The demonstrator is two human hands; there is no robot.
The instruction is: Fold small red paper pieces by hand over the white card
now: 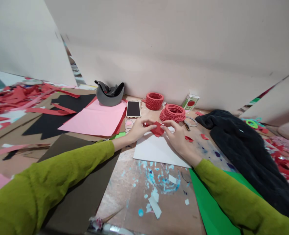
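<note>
Red angular piece of paper (158, 131), small and flat-sided, is held between the fingertips of the left hand (137, 130) and the right hand (175, 135), each with thumb and fingers drawn close together on one side of it. It sits above the far part of a white flat rectangular board (156, 151), which lies on a brown worktop (121, 186) spattered with light-blue paint. Both arms wear olive-green sleeves (76, 164). Beyond the hands stand a red round knobbly-walled ring (154, 104) and, nearer, a red knobbly stack of rings (175, 118); a green-and-white carton (190, 102) with a red round picture leans close to the pale upright panel (159, 49). Left of the rings lie a black-screened phone in a pale case (133, 109) and a grey cap (110, 99), the cap on the far edge of a pink paper sheet (95, 119). Small red paper scraps (204, 136) lie right of the right hand, near a black fluffy cloth (244, 153). A bright-green sheet (211, 202) lies partly under the right sleeve.
</note>
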